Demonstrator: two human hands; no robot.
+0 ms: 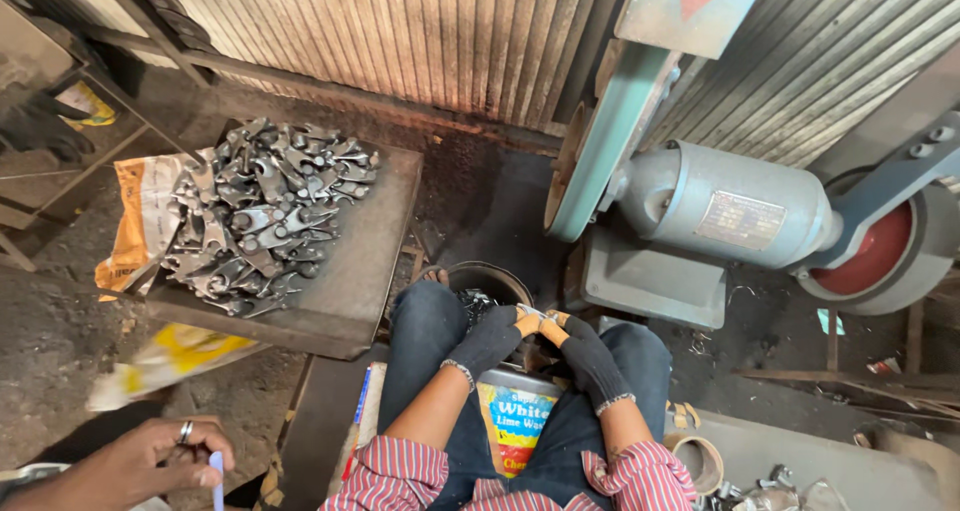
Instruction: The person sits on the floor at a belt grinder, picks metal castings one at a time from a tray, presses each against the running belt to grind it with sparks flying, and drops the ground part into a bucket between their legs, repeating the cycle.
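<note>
Wall: corrugated metal sheeting runs across the top of the view, rust-stained along its foot.
Grinder: a grey bench grinder stands at right on a grey base, with a red wheel on its far end and a green belt guard on the near end.
Table: a low dark metal table stands left of the person's knees.
Forgings: a heap of grey metal forged pieces lies on the table, partly on an orange sack.
Bucket: a dark round bucket sits on the floor just beyond the knees, holding dark metal pieces.
Tin: a printed tin stands between the thighs (blue trousers, red striped sleeves), directly below both hands.
Left hand: the gloved left hand is curled shut, fingertips meeting the right hand above the tin.
Right hand: the gloved right hand is likewise curled shut.
Held item: I cannot tell what is pinched between the hands; the orange glove tips hide it.
Other person: a bare hand with a ring at lower left holds a thin pale stick, well apart from the tin.
</note>
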